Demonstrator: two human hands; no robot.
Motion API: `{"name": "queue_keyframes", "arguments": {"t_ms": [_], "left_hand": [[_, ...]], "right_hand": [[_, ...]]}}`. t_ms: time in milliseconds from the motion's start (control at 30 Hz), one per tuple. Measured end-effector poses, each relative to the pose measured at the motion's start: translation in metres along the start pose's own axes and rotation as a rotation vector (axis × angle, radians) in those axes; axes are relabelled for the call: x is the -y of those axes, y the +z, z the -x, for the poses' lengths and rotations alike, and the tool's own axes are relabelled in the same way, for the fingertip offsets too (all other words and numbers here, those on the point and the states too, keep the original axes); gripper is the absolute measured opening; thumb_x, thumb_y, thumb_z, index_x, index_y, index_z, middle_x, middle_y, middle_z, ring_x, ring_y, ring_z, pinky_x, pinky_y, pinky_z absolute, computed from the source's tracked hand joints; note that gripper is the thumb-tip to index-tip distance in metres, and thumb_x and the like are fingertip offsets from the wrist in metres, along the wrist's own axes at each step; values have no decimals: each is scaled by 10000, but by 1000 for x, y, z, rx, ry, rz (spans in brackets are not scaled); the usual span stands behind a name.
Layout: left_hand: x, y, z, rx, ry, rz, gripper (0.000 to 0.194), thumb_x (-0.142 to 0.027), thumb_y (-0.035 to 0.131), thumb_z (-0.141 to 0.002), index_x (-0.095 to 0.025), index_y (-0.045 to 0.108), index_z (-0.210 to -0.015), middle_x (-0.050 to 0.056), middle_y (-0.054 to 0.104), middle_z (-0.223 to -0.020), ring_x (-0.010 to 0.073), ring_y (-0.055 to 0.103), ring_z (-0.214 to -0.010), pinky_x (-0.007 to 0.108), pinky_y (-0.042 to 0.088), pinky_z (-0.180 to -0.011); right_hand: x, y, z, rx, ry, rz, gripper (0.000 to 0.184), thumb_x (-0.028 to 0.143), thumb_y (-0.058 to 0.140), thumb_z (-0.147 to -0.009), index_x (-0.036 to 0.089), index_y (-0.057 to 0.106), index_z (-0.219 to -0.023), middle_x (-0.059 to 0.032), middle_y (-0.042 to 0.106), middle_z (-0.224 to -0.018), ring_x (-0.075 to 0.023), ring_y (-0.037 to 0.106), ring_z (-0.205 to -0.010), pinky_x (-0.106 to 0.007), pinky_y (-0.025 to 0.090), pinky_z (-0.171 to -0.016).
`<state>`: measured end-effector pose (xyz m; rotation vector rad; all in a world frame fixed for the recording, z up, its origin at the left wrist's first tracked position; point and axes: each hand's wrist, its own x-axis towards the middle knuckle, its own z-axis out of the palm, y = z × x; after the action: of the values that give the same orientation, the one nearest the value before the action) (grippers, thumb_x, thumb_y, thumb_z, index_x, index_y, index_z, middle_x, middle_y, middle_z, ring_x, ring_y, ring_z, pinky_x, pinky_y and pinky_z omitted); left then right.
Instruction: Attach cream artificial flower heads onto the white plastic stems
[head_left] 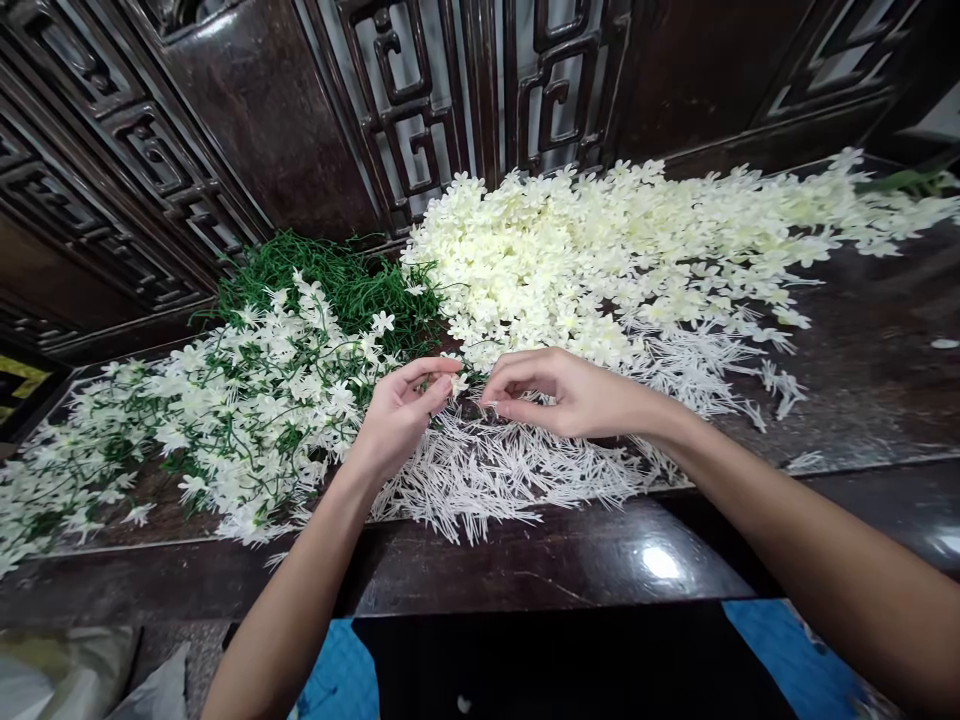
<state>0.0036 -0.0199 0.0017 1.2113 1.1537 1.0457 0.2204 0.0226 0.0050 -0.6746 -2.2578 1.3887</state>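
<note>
My left hand (pixel 399 412) pinches a small white artificial flower (pixel 458 383) between thumb and fingers. Just to its right, my right hand (pixel 551 390) has its thumb and forefinger pressed together; what they hold, if anything, is too small to make out. Below both hands spreads a heap of thin white sticks (pixel 517 470), like flower stamens. Loose cream blossoms (pixel 540 250) are piled behind my right hand. Left of my left hand lie white flowers on green stems (pixel 255 400), and a tangle of bare green stems (pixel 322 275) sits behind them.
Everything lies on a dark polished wooden surface (pixel 555 570) whose front edge runs close to my body. A carved wooden lattice panel (pixel 416 90) rises at the back. Blue quilted cloth (pixel 341 670) shows below the edge, and pale bags (pixel 71 670) lie at the lower left.
</note>
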Motion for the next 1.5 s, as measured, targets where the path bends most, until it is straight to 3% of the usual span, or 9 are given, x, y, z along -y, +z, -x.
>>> {"name": "queue_keyframes", "arguments": {"t_ms": [200, 333, 467, 733, 900, 1000, 1133, 1500], "left_hand": [[3, 4, -1, 41, -71, 154, 173, -245, 777, -737, -206, 732, -900, 21, 615, -907, 100, 515, -768, 219, 420, -700], [3, 7, -2, 53, -59, 187, 168, -216, 784, -715, -203, 735, -875, 15, 613, -834, 86, 493, -673, 214, 409, -622], [3, 10, -1, 27, -42, 125, 135, -197, 757, -718, -209, 730, -849, 28, 643, -843, 105, 513, -653, 252, 442, -625], [3, 13, 0, -10, -15, 67, 162, -202, 758, -702, -191, 707, -855, 47, 683, -942, 116, 590, -697, 297, 522, -716], [4, 11, 0, -14, 27, -33, 128, -233, 753, -745, -197, 710, -860, 40, 696, -936, 141, 634, -795, 333, 531, -822], [6, 10, 0, 6, 32, -49, 101, -231, 738, -764, -200, 714, -857, 29, 695, -873, 130, 632, -754, 330, 536, -808], [5, 8, 0, 21, 55, -41, 120, -219, 731, -767, -210, 719, -886, 46, 701, -962, 149, 641, -841, 342, 532, -842], [2, 11, 1, 52, 126, -168, 116, -206, 730, -757, -217, 728, -873, 45, 713, -893, 166, 643, -838, 360, 555, -798]], "right_hand": [[2, 1, -1, -147, -36, -206, 106, 257, 709, -780, 187, 698, -859, -37, 698, -877, -176, 640, -804, -418, 549, -775], [3, 5, -1, -322, -139, -171, 72, 212, 721, -755, 198, 725, -826, -33, 716, -834, -169, 646, -750, -384, 559, -704], [5, 11, -1, -387, -133, -103, 67, 193, 705, -760, 206, 730, -821, -28, 731, -803, -166, 659, -710, -367, 565, -662], [0, 16, -5, -430, -200, -19, 71, 193, 684, -771, 236, 740, -782, -11, 735, -770, -160, 670, -695, -376, 578, -688], [-2, 17, -4, -381, -232, -63, 58, 201, 738, -754, 249, 757, -781, -19, 739, -780, -153, 675, -697, -368, 593, -699], [-2, 17, -4, -387, -200, -61, 53, 223, 737, -757, 271, 757, -764, -8, 739, -775, -158, 680, -706, -380, 596, -710], [-1, 14, -4, -422, -129, -59, 47, 246, 733, -751, 288, 753, -755, 3, 737, -779, -163, 677, -701, -394, 595, -700], [-1, 16, -5, -379, -207, -44, 38, 311, 749, -766, 278, 766, -770, -15, 740, -757, -162, 684, -684, -376, 601, -684]]}}
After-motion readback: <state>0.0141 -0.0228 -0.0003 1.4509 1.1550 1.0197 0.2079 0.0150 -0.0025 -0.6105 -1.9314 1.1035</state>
